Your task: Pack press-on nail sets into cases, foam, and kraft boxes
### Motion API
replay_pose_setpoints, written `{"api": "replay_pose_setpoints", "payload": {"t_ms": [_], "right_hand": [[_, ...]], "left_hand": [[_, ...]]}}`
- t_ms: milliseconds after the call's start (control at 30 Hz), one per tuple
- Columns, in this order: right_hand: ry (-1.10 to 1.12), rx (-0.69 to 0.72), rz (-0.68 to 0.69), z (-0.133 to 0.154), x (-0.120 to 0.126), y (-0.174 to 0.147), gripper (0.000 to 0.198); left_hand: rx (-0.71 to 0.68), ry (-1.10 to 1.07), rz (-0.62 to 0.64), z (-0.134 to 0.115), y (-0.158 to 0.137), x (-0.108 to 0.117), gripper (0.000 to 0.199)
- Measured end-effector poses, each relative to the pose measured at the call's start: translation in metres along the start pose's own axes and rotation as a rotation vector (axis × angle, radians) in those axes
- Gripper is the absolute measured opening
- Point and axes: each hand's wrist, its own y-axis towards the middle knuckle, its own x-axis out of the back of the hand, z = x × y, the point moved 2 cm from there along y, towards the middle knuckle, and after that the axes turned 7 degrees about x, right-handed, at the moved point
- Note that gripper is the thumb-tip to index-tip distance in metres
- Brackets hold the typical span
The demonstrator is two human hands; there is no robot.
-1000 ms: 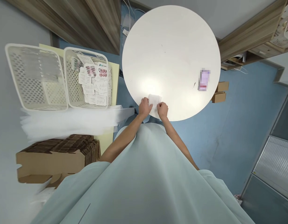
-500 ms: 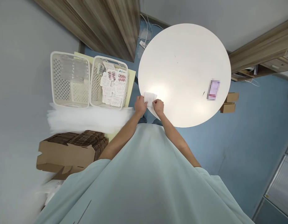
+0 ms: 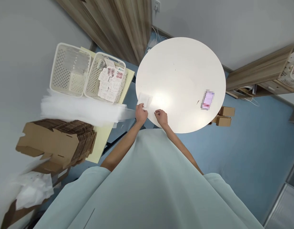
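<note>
A small white packet [image 3: 145, 100], like a folded sheet or flat pouch, lies at the left front edge of the round white table [image 3: 180, 70]. My left hand [image 3: 141, 114] grips its lower edge, fingers closed; what is inside the packet, if anything, cannot be seen. To the right and apart from the packet, my right hand [image 3: 161, 117] hovers over the table's front edge. Its thumb and forefinger are curled together in a pinch, and anything between them is too small to make out.
A phone-like pixelated item [image 3: 207, 100] lies at the table's right. On the left, a yellowish board [image 3: 99, 149] bears a basket [image 3: 86, 90] of blister packs [image 3: 110, 82], another basket [image 3: 52, 73] with clear plastic, white foam sheets [image 3: 82, 109] and flat cardboard boxes [image 3: 49, 140].
My right hand has let go of the white packet and moved away from it. My left hand keeps hold of the packet. The view has turned slightly.
</note>
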Motion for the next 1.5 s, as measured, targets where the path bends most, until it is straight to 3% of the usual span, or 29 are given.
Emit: {"api": "replay_pose_setpoints", "payload": {"t_ms": [233,500,667,900,1067,1233,1500], "right_hand": [[-0.015,0.073,0.105,-0.005,0.011,-0.012,0.012],[-0.015,0.167,0.077,0.029,0.001,-0.034,0.014],[0.003,0.238,0.023,0.057,-0.028,-0.067,0.016],[0.018,0.355,0.032,0.091,-0.096,-0.130,0.018],[-0.009,0.371,0.055,0.107,-0.145,-0.169,0.017],[-0.086,0.379,0.088,0.125,-0.176,-0.188,0.015],[-0.315,0.550,0.262,0.177,-0.226,-0.197,0.022]], "left_hand": [[0.012,-0.019,-0.099,0.025,-0.049,0.011,0.054],[0.026,-0.100,-0.132,0.093,-0.081,0.076,0.056],[0.034,-0.125,-0.209,0.168,-0.093,0.141,0.053],[0.103,-0.055,-0.401,0.304,-0.107,0.244,0.043],[0.136,0.025,-0.312,0.377,-0.105,0.275,0.040],[0.065,0.026,-0.248,0.401,-0.101,0.278,0.037],[0.092,0.063,-0.212,0.408,-0.094,0.285,0.041]]}}
